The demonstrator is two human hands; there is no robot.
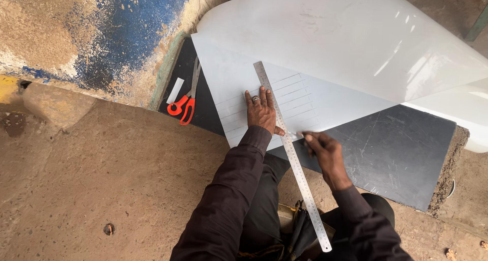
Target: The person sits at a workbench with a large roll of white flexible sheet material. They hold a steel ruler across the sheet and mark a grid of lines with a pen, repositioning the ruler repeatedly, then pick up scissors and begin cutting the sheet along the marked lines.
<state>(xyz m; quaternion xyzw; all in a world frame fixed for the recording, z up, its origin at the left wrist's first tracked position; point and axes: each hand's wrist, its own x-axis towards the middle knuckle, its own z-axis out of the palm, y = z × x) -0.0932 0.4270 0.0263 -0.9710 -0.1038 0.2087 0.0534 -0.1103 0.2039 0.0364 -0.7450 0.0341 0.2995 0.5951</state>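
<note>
Long steel ruler [291, 151] laid diagonally across white sheet [284, 95], pinned flat; sheet scored in parallel strips, far end curled up.

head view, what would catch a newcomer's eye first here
A long steel ruler runs diagonally across a big white sheet lying on a dark board. The left hand presses flat on the sheet beside the ruler, while the right hand works a small tool at the ruler's edge. Red-handled scissors lie at the board's left end.
</note>
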